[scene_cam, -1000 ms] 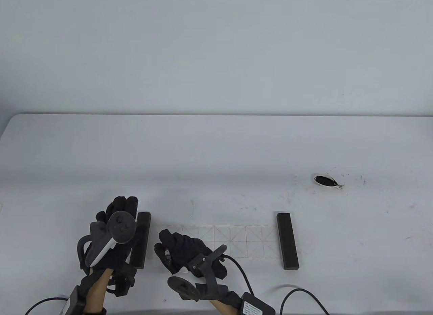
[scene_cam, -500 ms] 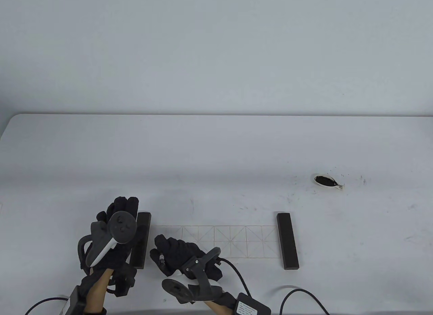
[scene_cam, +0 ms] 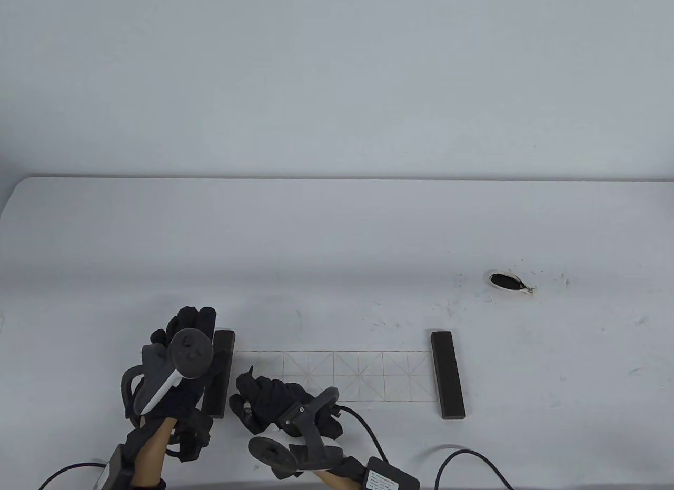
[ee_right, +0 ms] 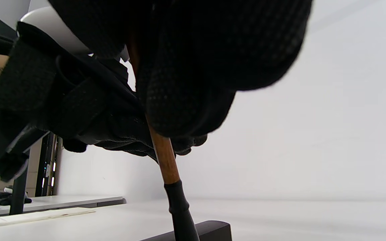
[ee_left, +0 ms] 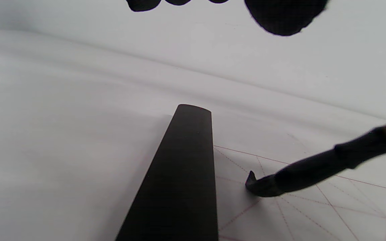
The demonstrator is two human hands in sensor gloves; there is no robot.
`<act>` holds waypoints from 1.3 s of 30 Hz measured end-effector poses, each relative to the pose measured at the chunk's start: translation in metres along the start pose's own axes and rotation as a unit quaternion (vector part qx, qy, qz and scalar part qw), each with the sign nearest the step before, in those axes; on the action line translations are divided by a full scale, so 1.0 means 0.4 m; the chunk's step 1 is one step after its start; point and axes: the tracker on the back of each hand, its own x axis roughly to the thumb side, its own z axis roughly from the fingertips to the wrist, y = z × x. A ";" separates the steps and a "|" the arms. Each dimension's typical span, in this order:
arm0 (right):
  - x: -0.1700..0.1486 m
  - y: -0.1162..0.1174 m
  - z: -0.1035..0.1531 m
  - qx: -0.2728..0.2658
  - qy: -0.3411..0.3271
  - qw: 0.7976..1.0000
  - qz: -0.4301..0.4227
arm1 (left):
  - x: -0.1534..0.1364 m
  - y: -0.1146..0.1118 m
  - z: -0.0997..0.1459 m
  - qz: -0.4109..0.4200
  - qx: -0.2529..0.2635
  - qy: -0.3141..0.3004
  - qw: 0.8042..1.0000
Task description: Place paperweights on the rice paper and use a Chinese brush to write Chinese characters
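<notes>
Two paperweights (scene_cam: 220,373) (scene_cam: 447,375) pin one rice paper (scene_cam: 358,377); one brush (ee_left: 313,167) touches it.

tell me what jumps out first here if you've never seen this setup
The right hand grips a brush, its black tip on the gridded paper by the left paperweight. The left hand rests there; an ink dish sits far right.

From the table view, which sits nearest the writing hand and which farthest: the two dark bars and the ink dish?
From the right hand:
1. Left paperweight, just to its left, beside the left hand.
2. Right paperweight, at the paper's other end.
3. Ink dish, far back right.
</notes>
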 end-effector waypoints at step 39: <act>-0.123 -0.027 0.010 0.057 0.119 0.989 -0.062 | 0.002 -0.004 -0.001 -0.004 -0.011 0.000 1.000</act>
